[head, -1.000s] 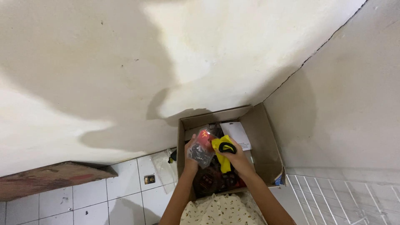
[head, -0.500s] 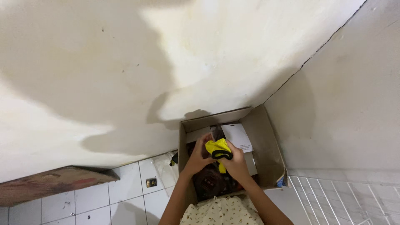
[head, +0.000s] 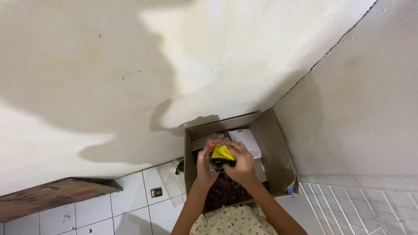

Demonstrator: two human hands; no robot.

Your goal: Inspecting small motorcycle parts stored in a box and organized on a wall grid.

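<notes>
So from the head camera we see both hands over the open cardboard box [head: 278, 152] in the wall corner. Our right hand [head: 240, 164] is clenched around a yellow-and-black tool [head: 223, 154], long axis slanting down toward the right. Left hand [head: 203, 164] sits just beside it, touching the tool's left end and pinching a crinkly clear packet [head: 212, 165]. A white sheet [head: 248, 141] lies flat at the box's back.

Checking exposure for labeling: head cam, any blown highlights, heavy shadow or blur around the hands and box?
Head view: a bright, near-blown patch on the wall, broad soft shadows to its left and above the cardboard box; left hand, right hand and yellow object evenly lit, small, slightly soft; wide-angle lens tilts the wall corner.
</notes>
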